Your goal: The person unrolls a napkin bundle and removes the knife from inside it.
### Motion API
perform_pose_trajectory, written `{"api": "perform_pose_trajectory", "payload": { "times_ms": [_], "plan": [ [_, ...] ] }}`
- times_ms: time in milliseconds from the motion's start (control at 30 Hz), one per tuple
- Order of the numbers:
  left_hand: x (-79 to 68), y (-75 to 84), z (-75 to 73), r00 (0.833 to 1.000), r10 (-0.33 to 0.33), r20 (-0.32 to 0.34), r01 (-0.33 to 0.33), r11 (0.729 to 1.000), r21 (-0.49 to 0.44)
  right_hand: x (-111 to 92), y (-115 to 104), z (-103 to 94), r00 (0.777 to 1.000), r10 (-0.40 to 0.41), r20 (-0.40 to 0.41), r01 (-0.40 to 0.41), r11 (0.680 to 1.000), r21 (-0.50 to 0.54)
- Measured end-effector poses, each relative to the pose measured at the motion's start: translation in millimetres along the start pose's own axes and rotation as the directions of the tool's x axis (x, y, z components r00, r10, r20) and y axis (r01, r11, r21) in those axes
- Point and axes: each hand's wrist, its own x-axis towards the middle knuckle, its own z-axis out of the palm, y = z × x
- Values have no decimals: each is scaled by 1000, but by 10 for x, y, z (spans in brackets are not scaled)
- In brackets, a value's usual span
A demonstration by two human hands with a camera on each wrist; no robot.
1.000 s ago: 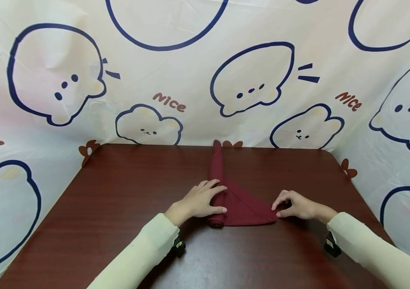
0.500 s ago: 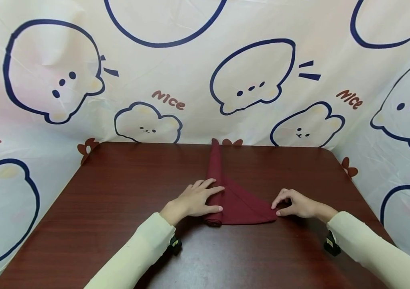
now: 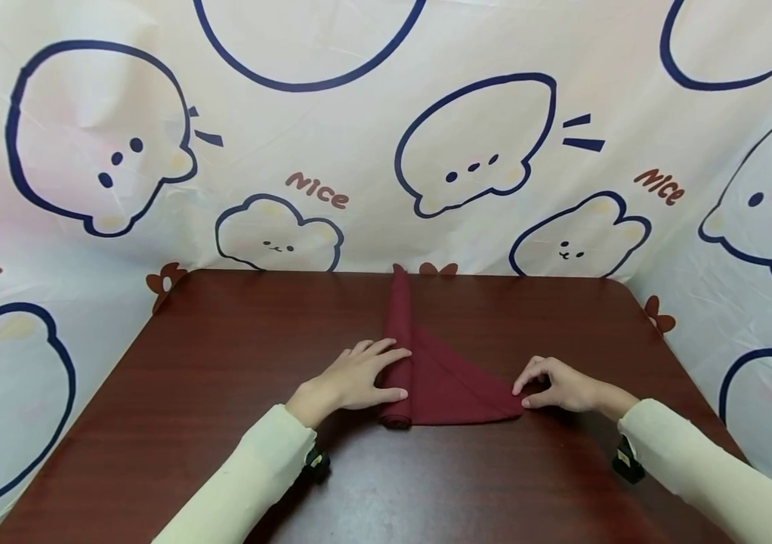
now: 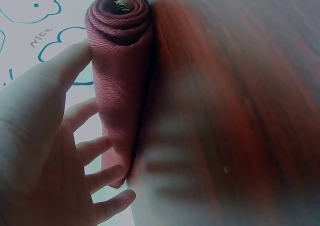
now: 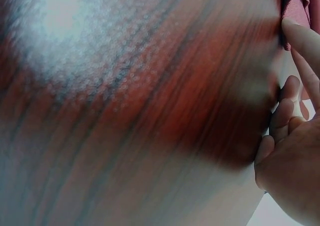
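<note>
A dark red cloth (image 3: 454, 385) lies on the table, its left part wound into a long roll (image 3: 397, 317) that points away from me. To the right, the flat part narrows to a corner. My left hand (image 3: 352, 378) rests on the near half of the roll, fingers spread and fairly straight. In the left wrist view, the coiled end of the roll (image 4: 117, 23) shows beyond the thumb, with the fingers lying along its side. My right hand (image 3: 560, 387) pinches the cloth's right corner between thumb and forefinger; the right wrist view catches only a bit of red cloth (image 5: 300, 11).
The dark brown wooden table (image 3: 223, 340) has a glossy surface. A pale curtain (image 3: 372, 151) printed with blue cartoon outlines hangs behind it and along both sides. The roll's far end reaches the table's back edge.
My left hand and the roll have shifted slightly left, so the flat stretch of cloth is a little wider. The right hand stays at the corner.
</note>
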Motion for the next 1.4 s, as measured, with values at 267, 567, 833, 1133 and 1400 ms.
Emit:
{"api": "perform_pose_trajectory", "payload": {
  "times_ms": [267, 567, 833, 1133, 1400],
  "plan": [
    [-112, -114, -36, 1000, -16, -8, 16, 1000, -12, -7, 12, 25, 1000, 16, 0, -16, 1000, 7],
    [-207, -238, -98, 999, -37, -8, 36, 999, -36, -8, -2, -12, 1000, -3, -10, 3, 1000, 1],
    [-273, -324, -103, 999, -51, -8, 50, 998, -34, 4, -3, -34, 1000, 8, -3, -8, 1000, 5],
    [-287, -333, -85, 998, -63, -9, 63, 998, -21, 1, -16, -32, 1000, 10, -4, -10, 1000, -3],
    [-304, -333, -52, 998, -64, -13, 63, 998, -27, -11, -13, 0, 1000, 20, -6, -20, 1000, -7]
  ]
}}
